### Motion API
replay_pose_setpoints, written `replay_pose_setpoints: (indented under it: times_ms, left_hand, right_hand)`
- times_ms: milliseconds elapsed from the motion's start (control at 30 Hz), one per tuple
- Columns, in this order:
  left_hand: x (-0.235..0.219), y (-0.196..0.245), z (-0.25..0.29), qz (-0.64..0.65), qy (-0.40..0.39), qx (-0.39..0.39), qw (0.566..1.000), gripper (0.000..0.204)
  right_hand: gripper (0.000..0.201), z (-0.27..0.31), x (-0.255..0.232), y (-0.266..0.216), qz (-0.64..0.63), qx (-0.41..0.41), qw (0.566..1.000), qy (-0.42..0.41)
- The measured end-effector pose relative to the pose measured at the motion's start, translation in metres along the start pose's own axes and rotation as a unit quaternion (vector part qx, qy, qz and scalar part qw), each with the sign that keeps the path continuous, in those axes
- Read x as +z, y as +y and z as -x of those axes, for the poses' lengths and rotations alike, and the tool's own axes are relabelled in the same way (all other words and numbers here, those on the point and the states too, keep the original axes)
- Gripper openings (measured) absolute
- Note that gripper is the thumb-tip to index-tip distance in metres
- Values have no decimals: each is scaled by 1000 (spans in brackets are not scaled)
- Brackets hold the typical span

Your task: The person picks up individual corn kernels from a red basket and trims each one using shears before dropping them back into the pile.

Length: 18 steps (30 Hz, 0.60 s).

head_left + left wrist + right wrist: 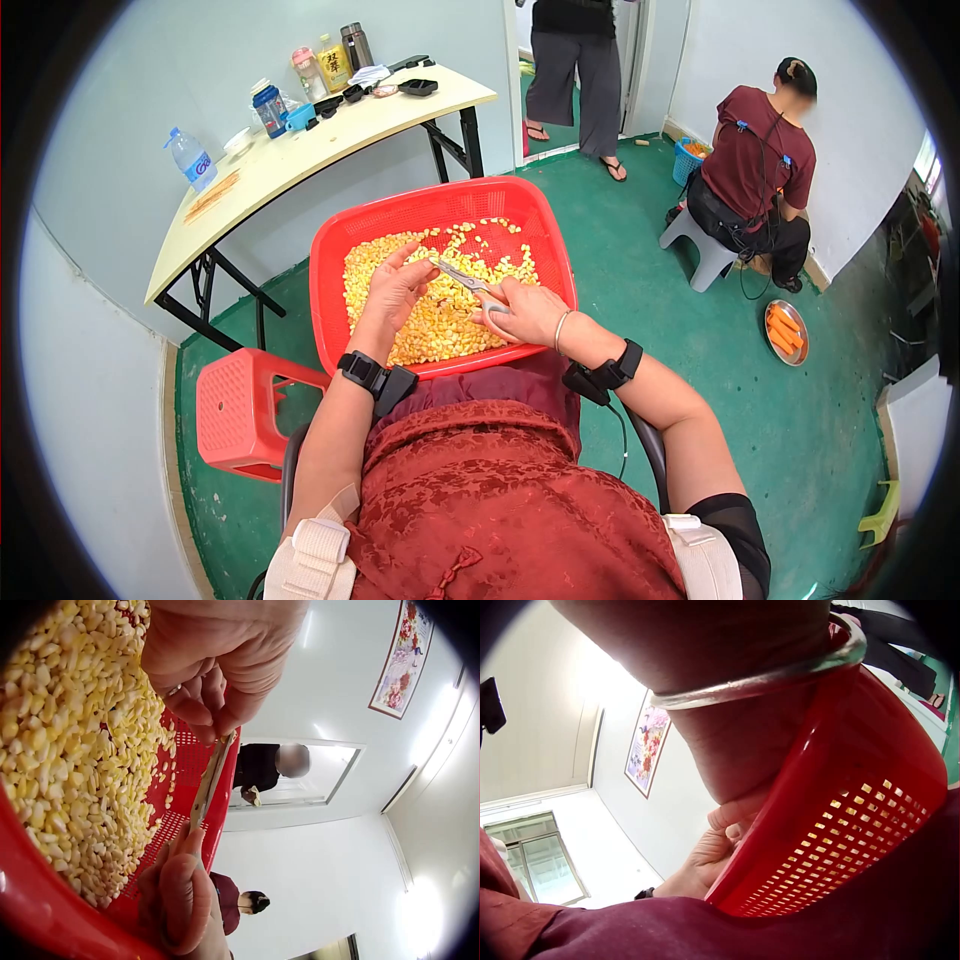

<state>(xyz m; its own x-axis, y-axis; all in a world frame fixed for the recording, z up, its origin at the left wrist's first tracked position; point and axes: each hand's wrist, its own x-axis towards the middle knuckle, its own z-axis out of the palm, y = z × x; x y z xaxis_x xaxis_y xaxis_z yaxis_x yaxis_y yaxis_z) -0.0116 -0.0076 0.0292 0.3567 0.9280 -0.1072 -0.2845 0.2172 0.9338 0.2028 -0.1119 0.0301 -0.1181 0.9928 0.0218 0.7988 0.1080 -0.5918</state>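
my right hand point(528, 312) grips the handles of the steel scissors point(462, 278), finger through a loop; my left hand point(397, 291) pinches something small at the blade tips, too small to name. both hover mid-frame over the red plastic basket point(335, 240) on my lap, its perforated walls holding a loose bed of pale yellow corn kernels point(440, 325). i'd judge the blades could nick my left fingertips, so close, or the basket could tilt and spill the smooth, rolling kernels.

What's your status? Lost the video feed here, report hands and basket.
Right hand grips scissors. Left hand pinches something small at the blade tips. Both over red basket of yellow kernels on the lap. Nothing in the way.
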Motion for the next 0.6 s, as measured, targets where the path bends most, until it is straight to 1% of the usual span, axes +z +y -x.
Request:
replay_pose_setpoints:
  times_ms: [233,467,600]
  left_hand:
    - [1,0,0,-10,10,-2,1000,61]
    - [0,-1,0,-1,7,8,1000,61]
    - [1,-1,0,7,2,12,1000,59]
  right_hand:
    - [46,1,-1,-1,-8,-5,1000,7]
    - [41,-2,0,2,-10,-26,1000,2]
    - [42,-5,3,5,-22,-22,1000,2]
